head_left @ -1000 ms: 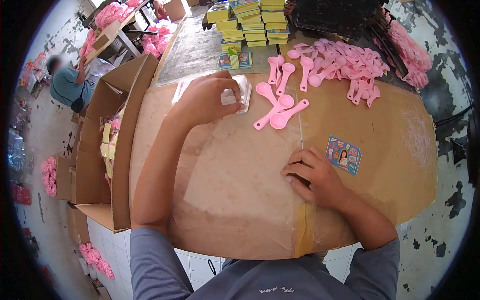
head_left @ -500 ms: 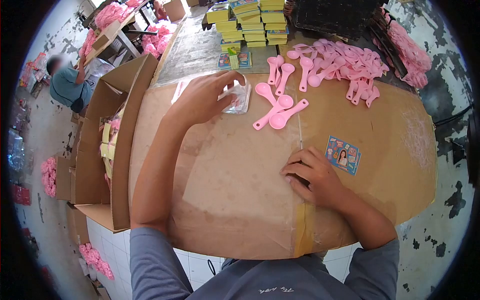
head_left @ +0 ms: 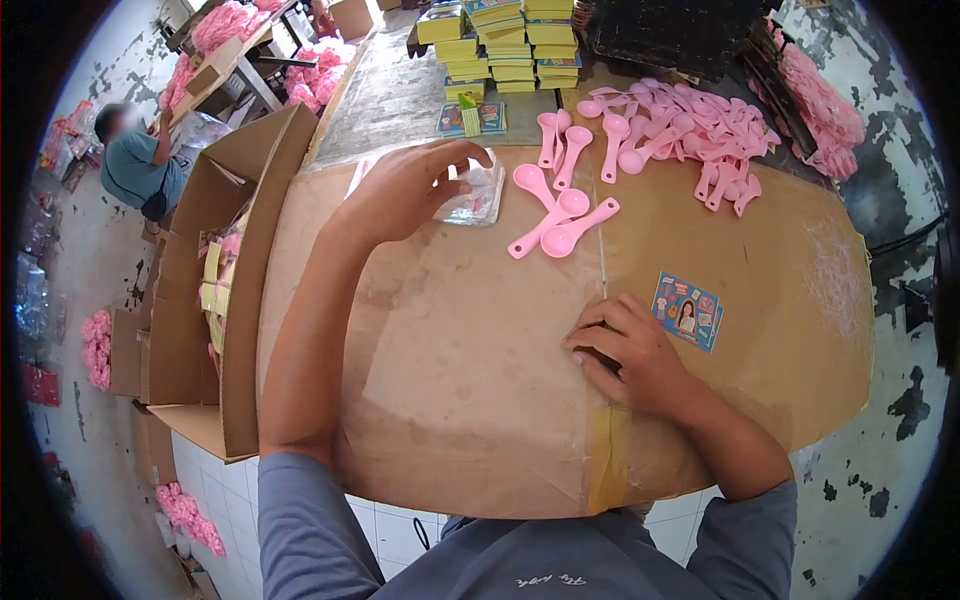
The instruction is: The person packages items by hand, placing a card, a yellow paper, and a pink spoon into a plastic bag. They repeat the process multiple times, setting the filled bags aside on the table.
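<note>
1. The left hand (head_left: 400, 195), above centre in the frame, has its thumb and forefinger apart over the clear plastic bags (head_left: 480, 206); I cannot tell whether they touch
2. Those bags lie flat in the upper middle of the frame, glossy and see-through, with whitish glints and crinkled edges
3. The right hand (head_left: 632, 358), right of centre, rests with fingers curled; I cannot tell whether the tips meet
4. Just beside it lies a blue printed card (head_left: 687, 312) showing a figure and small colourful pictures
5. Three pink spoons (head_left: 572, 238) lie close together above centre, smooth and round-bowled, holes at some handle ends
6. A pile of pink spoons (head_left: 690, 125) fills the upper right of the cardboard-covered desk (head_left: 470, 390)
</note>
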The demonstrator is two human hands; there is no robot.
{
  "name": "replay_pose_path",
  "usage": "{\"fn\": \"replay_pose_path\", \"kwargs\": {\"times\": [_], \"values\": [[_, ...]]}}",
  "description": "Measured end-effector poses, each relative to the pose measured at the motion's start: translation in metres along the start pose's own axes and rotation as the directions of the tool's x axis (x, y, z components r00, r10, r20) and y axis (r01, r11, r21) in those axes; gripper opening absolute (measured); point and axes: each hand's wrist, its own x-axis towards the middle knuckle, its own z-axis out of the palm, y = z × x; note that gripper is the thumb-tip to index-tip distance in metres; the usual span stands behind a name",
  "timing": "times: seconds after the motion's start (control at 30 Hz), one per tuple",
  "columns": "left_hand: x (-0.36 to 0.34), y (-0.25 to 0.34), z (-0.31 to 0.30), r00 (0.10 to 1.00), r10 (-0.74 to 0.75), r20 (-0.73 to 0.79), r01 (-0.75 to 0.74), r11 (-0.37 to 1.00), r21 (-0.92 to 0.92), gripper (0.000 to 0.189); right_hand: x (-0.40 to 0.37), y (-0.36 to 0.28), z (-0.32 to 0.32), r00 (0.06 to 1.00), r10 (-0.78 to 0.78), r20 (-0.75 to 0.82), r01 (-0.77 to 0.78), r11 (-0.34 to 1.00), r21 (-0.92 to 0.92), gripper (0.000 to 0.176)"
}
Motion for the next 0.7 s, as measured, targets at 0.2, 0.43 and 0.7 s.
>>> {"fn": "replay_pose_path", "kwargs": {"times": [0.2, 0.43, 0.7], "values": [[-0.001, -0.001, 0.001, 1.0, -0.002, -0.01, 0.002, 1.0, -0.019, 0.028, 0.0, -0.001, -0.001, 1.0, 0.008, 0.008, -0.008, 1.0, -0.003, 0.023], [-0.002, 0.007, 0.001, 0.997, 0.061, -0.043, -0.055, 0.991, 0.12, 0.023, 0.001, -0.001, 0.0, 1.0, 0.005, 0.002, -0.005, 1.0, 0.0, 0.022], [-0.001, -0.004, 0.0, 1.0, 0.028, 0.007, -0.028, 1.0, 0.011, 0.018, 0.001, -0.002, -0.001, 1.0, 0.011, 0.001, -0.011, 1.0, -0.007, 0.019]]}}
